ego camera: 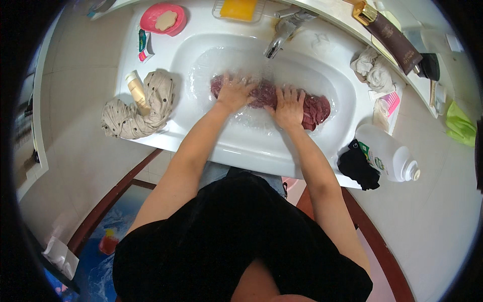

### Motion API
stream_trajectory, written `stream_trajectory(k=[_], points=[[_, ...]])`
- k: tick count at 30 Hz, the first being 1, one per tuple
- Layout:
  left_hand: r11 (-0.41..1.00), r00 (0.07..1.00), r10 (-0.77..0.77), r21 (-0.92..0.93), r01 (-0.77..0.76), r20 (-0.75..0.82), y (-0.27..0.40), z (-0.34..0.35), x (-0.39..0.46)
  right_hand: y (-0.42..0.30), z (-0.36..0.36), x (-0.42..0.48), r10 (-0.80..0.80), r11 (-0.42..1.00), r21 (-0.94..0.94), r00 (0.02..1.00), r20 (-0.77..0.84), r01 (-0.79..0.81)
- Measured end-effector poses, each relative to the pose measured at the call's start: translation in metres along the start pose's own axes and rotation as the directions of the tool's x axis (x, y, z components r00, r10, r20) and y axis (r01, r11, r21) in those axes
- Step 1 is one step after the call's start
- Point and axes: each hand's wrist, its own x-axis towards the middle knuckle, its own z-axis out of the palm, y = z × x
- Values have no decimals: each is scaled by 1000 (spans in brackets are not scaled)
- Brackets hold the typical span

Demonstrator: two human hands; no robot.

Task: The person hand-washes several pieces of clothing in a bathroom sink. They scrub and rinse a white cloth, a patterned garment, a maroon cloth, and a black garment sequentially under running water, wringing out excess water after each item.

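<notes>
A dark red wet cloth (316,109) lies in water in the white washbasin (260,145). On its left part rests my left hand (236,93), fingers spread and fingertips partly hidden by water. My right hand (289,105) presses flat on the cloth's right part, fingers apart. Neither hand is closed around it. Above the cloth, between the hands, the chrome faucet (283,34) runs water into the basin.
A pink soap dish (179,22) and a toothpaste tube (144,47) stand at the back left. Beige dotted fabric (158,96) curls round a cream tube (136,90). On the right lie a translucent plastic jug (388,153), black fabric (356,166) and crumpled white cloth (377,73).
</notes>
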Motion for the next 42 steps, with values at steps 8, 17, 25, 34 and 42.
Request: stream_trajectory(k=[8,17,25,34,42], points=[[997,995,-17,-81,9,-94,-5,5,20,-1,8,24,79,996,42,997,18,-79],[877,955,-257,-450,167,-146,-32,-15,-9,24,-41,0,173,602,799,978,-120,-8],[-387,911,-406,-917,-96,77,-20,-33,-17,1,-167,-39,236,453,866,909,-343,209],[-776,980,-141,-599,-198,-141,37,-107,-37,44,-178,-50,503,244,903,750,-430,354],[584,817,-330,-782,-217,-473,-18,-115,-133,93,-113,-59,580,104,975,784,-221,198]])
